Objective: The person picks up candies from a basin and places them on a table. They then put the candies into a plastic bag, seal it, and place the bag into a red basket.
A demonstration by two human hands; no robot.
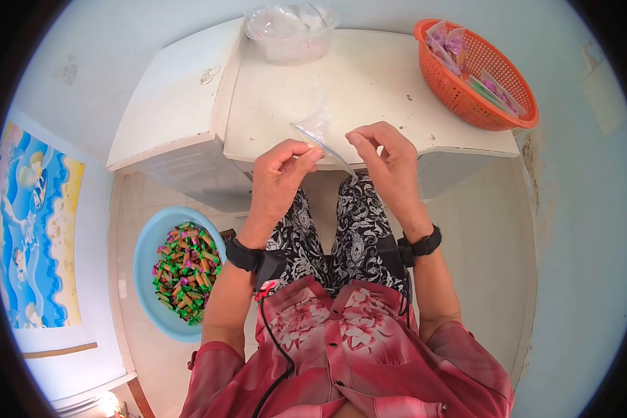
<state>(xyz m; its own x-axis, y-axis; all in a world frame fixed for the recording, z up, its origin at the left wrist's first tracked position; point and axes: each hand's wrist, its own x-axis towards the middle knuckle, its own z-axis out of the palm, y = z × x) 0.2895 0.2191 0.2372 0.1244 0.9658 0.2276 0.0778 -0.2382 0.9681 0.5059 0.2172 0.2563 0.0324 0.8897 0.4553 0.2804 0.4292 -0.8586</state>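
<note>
Head view: my left hand point(279, 174) and right hand point(386, 157) each pinched a thin, glossy clear bag point(319, 134); beyond them lay the scuffed white surface point(369, 83).

Clear bag point(317, 130) corners (behind fingers point(304, 157))

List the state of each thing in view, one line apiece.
clear plastic bag: held between both hands, looks empty
left hand: pinching the bag's edge
right hand: pinching the bag's other edge
blue basin: filled with wrapped candies
orange basket: on table, partly filled with packed bags
clear tub: on table, open, holding plastic bags
</note>
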